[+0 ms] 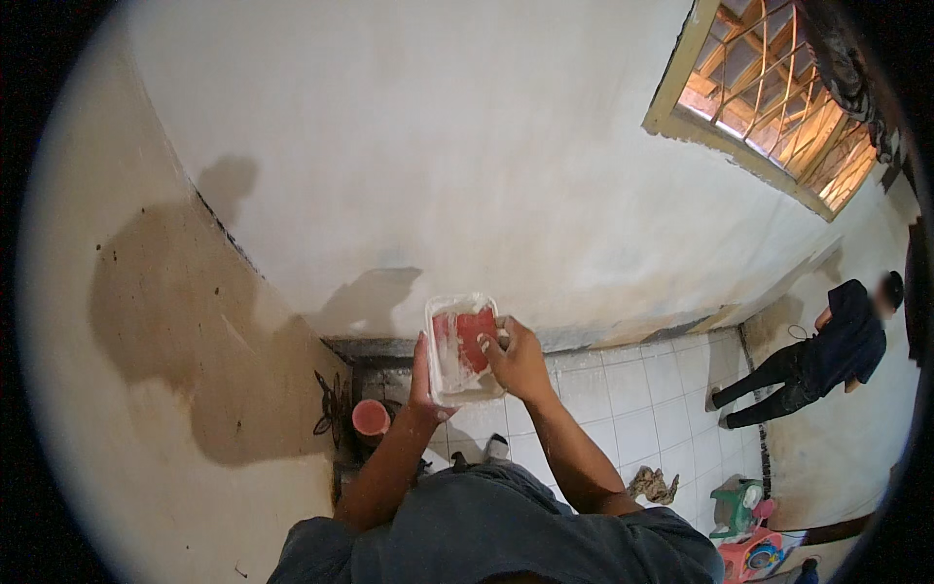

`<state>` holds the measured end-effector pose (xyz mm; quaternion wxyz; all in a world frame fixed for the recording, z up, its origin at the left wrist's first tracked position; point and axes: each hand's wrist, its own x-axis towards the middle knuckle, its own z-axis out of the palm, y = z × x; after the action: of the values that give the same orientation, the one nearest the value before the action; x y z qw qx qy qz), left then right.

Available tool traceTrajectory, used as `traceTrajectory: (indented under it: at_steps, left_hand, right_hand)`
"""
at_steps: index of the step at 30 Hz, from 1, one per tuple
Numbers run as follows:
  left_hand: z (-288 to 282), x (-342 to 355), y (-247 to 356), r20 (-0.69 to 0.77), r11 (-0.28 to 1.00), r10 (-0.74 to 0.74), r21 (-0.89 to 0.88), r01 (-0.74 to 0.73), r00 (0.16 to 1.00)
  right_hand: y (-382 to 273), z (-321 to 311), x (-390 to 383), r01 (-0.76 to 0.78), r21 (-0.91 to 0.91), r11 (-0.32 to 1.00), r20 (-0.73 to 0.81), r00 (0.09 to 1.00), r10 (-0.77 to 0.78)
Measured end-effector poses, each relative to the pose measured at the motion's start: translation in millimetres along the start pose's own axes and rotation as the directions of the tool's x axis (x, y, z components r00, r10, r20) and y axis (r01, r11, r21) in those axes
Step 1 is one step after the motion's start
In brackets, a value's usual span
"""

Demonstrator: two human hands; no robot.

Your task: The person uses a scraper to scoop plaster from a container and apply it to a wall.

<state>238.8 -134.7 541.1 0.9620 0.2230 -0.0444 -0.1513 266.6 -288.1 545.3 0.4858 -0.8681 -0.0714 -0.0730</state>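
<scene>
In front of my body, my left hand (421, 385) grips a shallow white rectangular tray (435, 362) from its left side and underneath. Whitish paste smears the inside and rim of this tray. A flat red putty spreader (470, 336) lies against the tray's inside, its face streaked with the same paste. My right hand (520, 362) pinches the spreader at its right edge, thumb and fingers closed on it. Pale residue dusts both hands and forearms. The tray hides part of my left fingers.
A whitish wall (418, 165) rises ahead, meeting a browner wall (156, 321) at the left. Below stand a pink bucket (371, 417) and white floor tiles (632, 389). Rightward are a crumpled cloth (653, 485), a green plastic stool (730, 508), a grilled window (778, 107) and another person (842, 336).
</scene>
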Motion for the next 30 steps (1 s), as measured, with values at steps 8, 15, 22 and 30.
traceTrajectory:
  at_steps: [8, 15, 22, 30]
  left_hand:
    - [-13.9, -3.0, -2.7, 0.145, 0.992, -0.006, -0.124, 0.024, 0.989]
    - [-20.9, 5.5, -13.0, 0.020, 0.968, -0.082, -0.237, 0.084, 0.996]
    - [-2.3, 13.3, -21.2, 0.042, 0.971, -0.066, -0.228, 0.074, 0.997]
    - [-7.9, 34.2, -55.8, 0.023, 0.958, -0.101, -0.267, 0.104, 0.995]
  right_hand:
    - [-34.2, -30.4, 6.2, -0.243, 0.384, 0.891, 0.041, 0.968, 0.247]
    - [-26.4, -48.7, 9.9, -0.218, 0.142, 0.965, 0.001, 0.975, 0.221]
    - [-5.9, -56.1, 10.2, -0.120, -0.064, 0.991, -0.057, 0.992, 0.116]
    - [13.0, -64.1, 18.3, -0.059, 0.003, 0.998, 0.001, 0.998, 0.059]
